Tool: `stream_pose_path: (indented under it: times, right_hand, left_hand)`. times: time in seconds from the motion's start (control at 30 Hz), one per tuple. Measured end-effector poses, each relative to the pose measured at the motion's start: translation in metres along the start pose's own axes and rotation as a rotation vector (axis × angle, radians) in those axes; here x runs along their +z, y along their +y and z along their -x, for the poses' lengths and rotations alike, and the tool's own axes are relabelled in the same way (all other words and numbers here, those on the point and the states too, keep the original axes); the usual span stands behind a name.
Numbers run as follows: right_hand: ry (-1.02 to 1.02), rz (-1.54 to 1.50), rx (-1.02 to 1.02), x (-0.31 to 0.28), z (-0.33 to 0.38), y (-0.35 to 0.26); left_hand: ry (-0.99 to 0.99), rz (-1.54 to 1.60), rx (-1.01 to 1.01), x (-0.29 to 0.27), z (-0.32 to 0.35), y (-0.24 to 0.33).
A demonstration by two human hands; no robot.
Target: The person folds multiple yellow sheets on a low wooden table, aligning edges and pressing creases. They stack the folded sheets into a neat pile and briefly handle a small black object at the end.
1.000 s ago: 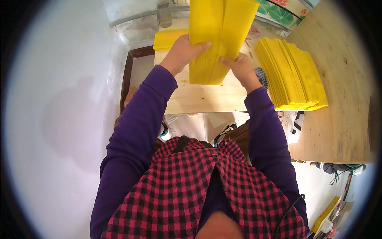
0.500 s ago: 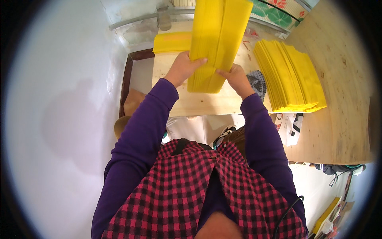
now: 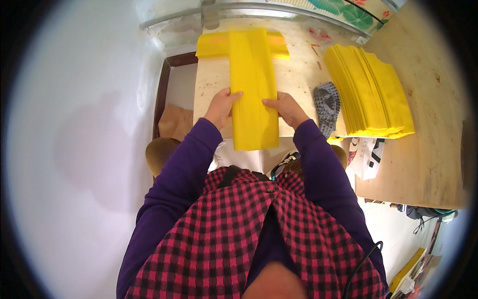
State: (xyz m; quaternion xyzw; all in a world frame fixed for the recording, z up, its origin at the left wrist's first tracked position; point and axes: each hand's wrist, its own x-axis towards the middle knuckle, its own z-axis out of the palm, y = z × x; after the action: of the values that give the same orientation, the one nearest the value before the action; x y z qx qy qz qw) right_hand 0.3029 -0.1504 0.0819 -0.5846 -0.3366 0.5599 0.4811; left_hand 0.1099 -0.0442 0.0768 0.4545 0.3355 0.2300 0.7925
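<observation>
Between my two hands is a long stack of folded yellow sheets point(image 3: 255, 104), thin and layered like fabric or soft paper. My left hand point(image 3: 222, 107) grips its left edge with the thumb on top. On the opposite edge my right hand point(image 3: 286, 108) is closed the same way, fingers hidden beneath. The stack's near end hangs past the table's front edge. Behind its far end, a yellow bundle point(image 3: 211, 47) lies crosswise on the table, partly covered from view.
A wooden table point(image 3: 298, 65) bears a large fanned yellow pile point(image 3: 371, 94) at the right and a grey patterned cloth point(image 3: 326, 107) beside it. Red scraps point(image 3: 318, 35) lie toward the back. A metal rail point(image 3: 279, 7) runs behind. A white wall point(image 3: 74, 149) stands at left.
My hands have brought the yellow stack lower and toward me, slightly left. It was raised and tilted before; more of the crosswise bundle behind it now shows.
</observation>
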Motion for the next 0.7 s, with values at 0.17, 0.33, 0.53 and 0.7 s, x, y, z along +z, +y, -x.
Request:
stream_pose_path:
  times: [0.17, 0.33, 0.53, 0.7]
  right_hand:
    - [-0.012, -0.047, 0.068, 0.004, -0.011, 0.049]
    - [0.02, -0.05, 0.113, 0.001, -0.011, 0.054]
    - [0.032, 0.149, 0.077, 0.001, 0.002, 0.029]
    - [0.012, 0.7, -0.043, -0.019, 0.015, -0.027]
  left_hand:
    - [0.064, 0.121, -0.142, -0.01, -0.002, -0.049]
    - [0.09, 0.061, -0.135, -0.006, 0.0, -0.052]
    - [0.067, -0.068, -0.081, -0.008, 0.004, -0.049]
    - [0.543, -0.853, 0.53, -0.004, 0.019, -0.025]
